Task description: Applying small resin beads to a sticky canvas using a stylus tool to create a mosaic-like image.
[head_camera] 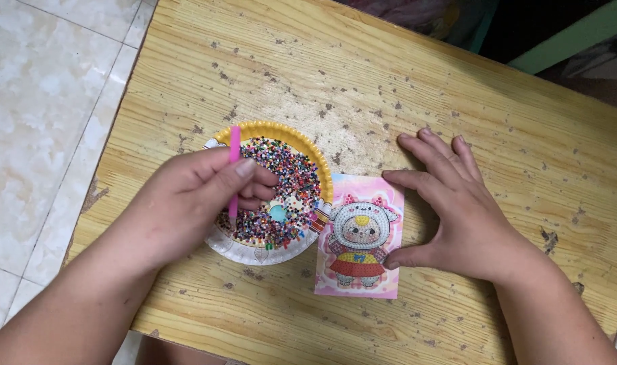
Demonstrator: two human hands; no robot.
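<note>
A slim pink pen (234, 172) stands nearly upright over a paper plate (251, 251) heaped with tiny multicoloured beads (291, 186), pinched in the closed fingers (244, 169) of the left hand (187, 203), its tip hidden among the beads. Just right of the plate lies a pink card (359, 236) showing a half-beaded cartoon figure. The right hand (457, 213), fingers spread, steadies the card's right edge on the scuffed wooden table (457, 94), covering that edge.

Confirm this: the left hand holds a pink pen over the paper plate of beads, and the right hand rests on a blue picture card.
Wrong colour: the head view shows the rectangular picture card under the right hand is pink, not blue. The left hand does hold the thin pink pen over the yellow-rimmed paper plate of beads.
</note>
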